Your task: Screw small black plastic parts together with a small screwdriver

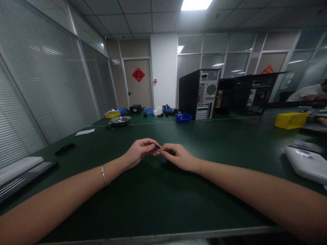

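Observation:
My left hand (140, 151) and my right hand (178, 156) meet above the middle of a dark green table (143, 204). Between their fingertips is a small, thin part (157, 149), dark with a shiny light edge. It is too small for me to name its kind. The left fingers are closed around one end of it. My right thumb and forefinger pinch close to its other end. Most of the part is covered by the fingers. A bracelet (103, 175) is on my left wrist.
At the back are a round metal dish (120, 121), a yellow tray (112, 114), a blue bin (183, 117) and a black computer tower (190, 95). A yellow bin (291, 120) and a white device (308, 163) lie right. A person (304, 93) sits at far right.

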The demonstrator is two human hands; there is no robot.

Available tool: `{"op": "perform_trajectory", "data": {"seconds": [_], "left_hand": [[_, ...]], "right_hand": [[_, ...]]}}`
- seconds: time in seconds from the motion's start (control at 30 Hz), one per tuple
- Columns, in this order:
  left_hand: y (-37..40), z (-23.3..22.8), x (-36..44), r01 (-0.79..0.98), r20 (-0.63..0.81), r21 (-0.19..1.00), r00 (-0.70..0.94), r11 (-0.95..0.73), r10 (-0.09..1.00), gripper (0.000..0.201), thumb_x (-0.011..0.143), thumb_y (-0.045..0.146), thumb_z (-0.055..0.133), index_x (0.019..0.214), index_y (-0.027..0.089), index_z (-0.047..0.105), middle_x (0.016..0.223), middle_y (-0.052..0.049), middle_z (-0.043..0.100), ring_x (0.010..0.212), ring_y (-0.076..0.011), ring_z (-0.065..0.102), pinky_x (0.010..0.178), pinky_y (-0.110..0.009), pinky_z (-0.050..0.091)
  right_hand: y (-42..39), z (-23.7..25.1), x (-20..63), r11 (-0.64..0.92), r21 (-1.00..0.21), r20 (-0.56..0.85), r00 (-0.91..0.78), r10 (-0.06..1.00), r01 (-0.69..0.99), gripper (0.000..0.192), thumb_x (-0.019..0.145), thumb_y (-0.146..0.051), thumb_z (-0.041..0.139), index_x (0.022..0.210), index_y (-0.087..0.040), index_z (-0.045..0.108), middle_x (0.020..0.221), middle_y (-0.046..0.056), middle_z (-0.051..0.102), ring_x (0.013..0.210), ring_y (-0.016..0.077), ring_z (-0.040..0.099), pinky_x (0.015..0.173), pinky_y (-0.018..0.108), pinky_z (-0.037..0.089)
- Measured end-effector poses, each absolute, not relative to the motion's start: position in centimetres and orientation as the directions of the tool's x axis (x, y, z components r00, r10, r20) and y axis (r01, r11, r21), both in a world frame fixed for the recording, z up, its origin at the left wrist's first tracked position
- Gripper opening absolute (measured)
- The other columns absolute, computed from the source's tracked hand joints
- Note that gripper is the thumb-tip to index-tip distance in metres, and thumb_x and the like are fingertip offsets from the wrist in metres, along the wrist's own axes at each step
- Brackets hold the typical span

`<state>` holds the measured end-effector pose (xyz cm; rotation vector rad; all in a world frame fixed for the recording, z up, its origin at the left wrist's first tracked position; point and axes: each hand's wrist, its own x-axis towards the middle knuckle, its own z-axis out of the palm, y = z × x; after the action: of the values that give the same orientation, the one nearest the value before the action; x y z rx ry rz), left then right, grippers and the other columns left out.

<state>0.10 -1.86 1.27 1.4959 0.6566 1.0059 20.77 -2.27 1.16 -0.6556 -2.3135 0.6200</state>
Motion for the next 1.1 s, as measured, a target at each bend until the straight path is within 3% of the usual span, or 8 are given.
{"op": "perform_trajectory", "data": {"seconds": [0.2, 0.43, 0.67, 0.87, 1.1], "left_hand": [[-1.6, 1.1, 0.2, -0.187, 0.203, 0.973, 0.416, -0.135, 0.886, 0.033, 0.077, 0.024, 0.062, 0.106, 0.014, 0.05, 0.091, -0.011, 0.066, 0.077, -0.0185, 0.064, 0.069, -0.03, 0.048], [-1.0, 1.8, 0.0, -0.249, 0.136, 0.966, 0.245, -0.073, 0.96, 0.02, 0.08, 0.02, 0.059, 0.092, 0.012, 0.045, 0.091, -0.015, 0.067, 0.086, -0.0212, 0.066, 0.081, -0.036, 0.05], [-1.4, 2.1, 0.0, -0.189, 0.125, 0.979, 0.257, -0.077, 0.958, 0.023, 0.078, 0.013, 0.061, 0.094, 0.012, 0.044, 0.104, -0.015, 0.063, 0.09, -0.018, 0.062, 0.086, -0.034, 0.045], [-1.0, 1.2, -0.4, -0.006, 0.216, 0.973, 0.378, -0.231, 0.9, 0.029, 0.081, 0.028, 0.057, 0.106, 0.015, 0.054, 0.094, -0.008, 0.061, 0.077, -0.0127, 0.053, 0.068, -0.024, 0.041], [-0.9, 0.9, -0.4, 0.093, 0.199, 0.96, 0.431, -0.263, 0.88, 0.045, 0.083, 0.042, 0.048, 0.118, 0.015, 0.054, 0.072, -0.001, 0.045, 0.06, -0.0098, 0.038, 0.054, -0.023, 0.029]], "right_hand": [[-2.1, 1.0, 20.6, 0.761, -0.58, 0.467, -0.647, 0.603, 0.291, 0.022, 0.089, -0.028, 0.043, 0.091, -0.015, 0.061, 0.08, 0.002, 0.06, 0.07, 0.0133, 0.052, 0.063, 0.024, 0.039], [-1.8, 0.7, 20.6, 0.744, -0.581, 0.48, -0.599, 0.641, 0.33, 0.023, 0.088, -0.03, 0.045, 0.089, -0.015, 0.061, 0.076, 0.001, 0.059, 0.068, 0.0132, 0.052, 0.061, 0.023, 0.039], [-2.1, 0.8, 20.7, 0.735, -0.592, 0.471, -0.598, 0.648, 0.33, 0.023, 0.088, -0.03, 0.044, 0.09, -0.015, 0.062, 0.078, 0.002, 0.06, 0.068, 0.0131, 0.053, 0.061, 0.023, 0.039], [-2.2, 1.1, 20.6, 0.736, -0.589, 0.489, -0.578, 0.653, 0.334, 0.023, 0.087, -0.029, 0.045, 0.088, -0.015, 0.063, 0.077, 0.002, 0.061, 0.07, 0.0135, 0.053, 0.063, 0.024, 0.039], [-1.9, 0.8, 20.6, 0.696, -0.62, 0.47, -0.54, 0.698, 0.361, 0.024, 0.087, -0.03, 0.045, 0.091, -0.014, 0.063, 0.078, 0.002, 0.062, 0.069, 0.0137, 0.054, 0.061, 0.023, 0.039]]}}
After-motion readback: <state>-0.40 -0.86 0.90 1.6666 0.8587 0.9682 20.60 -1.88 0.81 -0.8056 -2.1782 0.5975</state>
